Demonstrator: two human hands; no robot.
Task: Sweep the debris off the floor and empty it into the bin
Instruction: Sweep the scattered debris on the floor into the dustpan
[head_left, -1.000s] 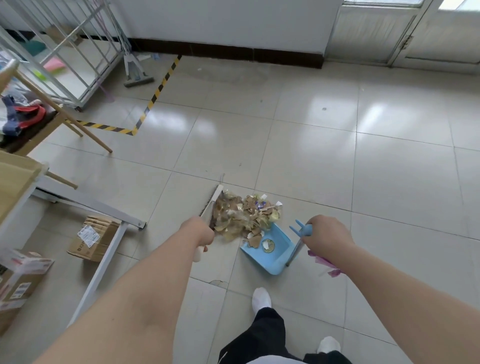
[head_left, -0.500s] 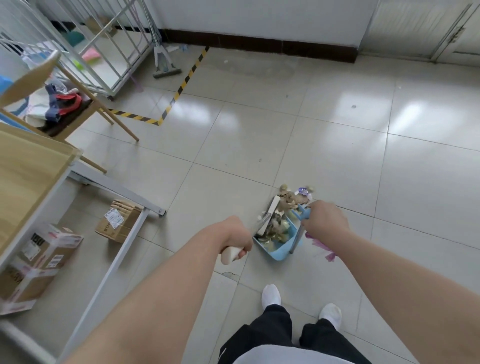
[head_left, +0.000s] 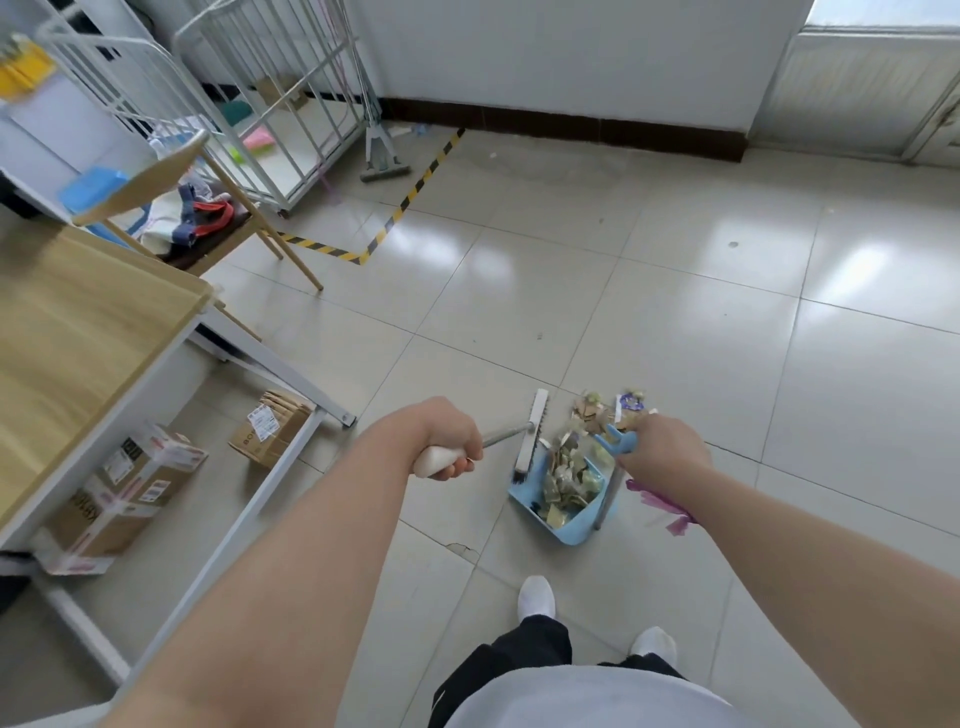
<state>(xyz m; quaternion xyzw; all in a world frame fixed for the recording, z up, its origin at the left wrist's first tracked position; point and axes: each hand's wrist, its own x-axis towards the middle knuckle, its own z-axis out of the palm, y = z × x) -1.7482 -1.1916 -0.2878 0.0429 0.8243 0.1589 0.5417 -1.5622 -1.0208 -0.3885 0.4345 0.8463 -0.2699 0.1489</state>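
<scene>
Head view looks down on a tiled floor (head_left: 649, 322) where the left hand (head_left: 449, 441) is closed around the white grip of a broom (head_left: 530, 434), whose metal shaft runs to a flat white head standing at the left lip of a blue dustpan (head_left: 566, 530). The right hand (head_left: 665, 449) is clenched on the blue top of the dustpan's upright handle. Most of the debris (head_left: 566, 480), torn brown and greenish scraps, lies inside the pan; a smaller heap sits on the tiles just beyond its mouth, with 1 white scrap bearing a purple print too small to read. Purple strips (head_left: 660, 501) show under the right wrist. 2 feet in white socks (head_left: 537, 597) stand just behind the pan. At the left a wood-topped counter (head_left: 78, 332) has cardboard boxes beneath it: the small box (head_left: 270, 428) carries a white shipping label and dark letters beginning "BO", the rest unreadable, and the larger box (head_left: 130, 483) has red-and-white labels and black print too blurred to make out. Farther back are a chair (head_left: 171, 171) with a bag on its seat, yellow-and-black tape (head_left: 395, 213) on the floor and a mop (head_left: 384, 156) by a white wire cart (head_left: 270, 104).
</scene>
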